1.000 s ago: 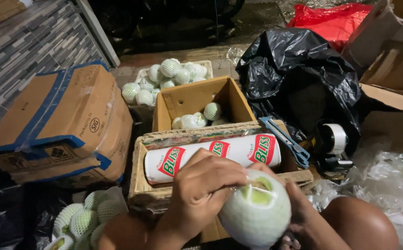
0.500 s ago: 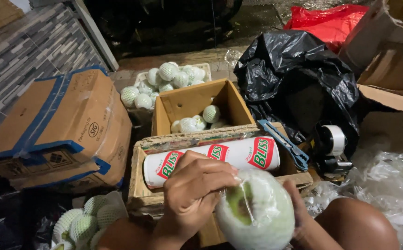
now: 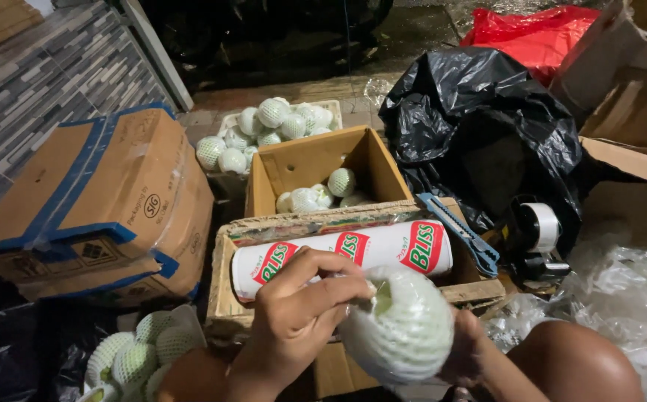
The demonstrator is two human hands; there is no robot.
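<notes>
Just beyond the hands, a shallow cardboard tray is seen with a long white roll with red and green labels laid across it; further out, an open box holds more netted fruit. Between the hands, a round green fruit in white foam netting is held low in view. It is cupped from beneath by the right hand, fingers curled about it, while the netting's open mouth is pinched by the left hand. The fruit is judged firm, fairly heavy and easily bruised; the netting soft, stretchy and grippy, so support underneath is best
</notes>
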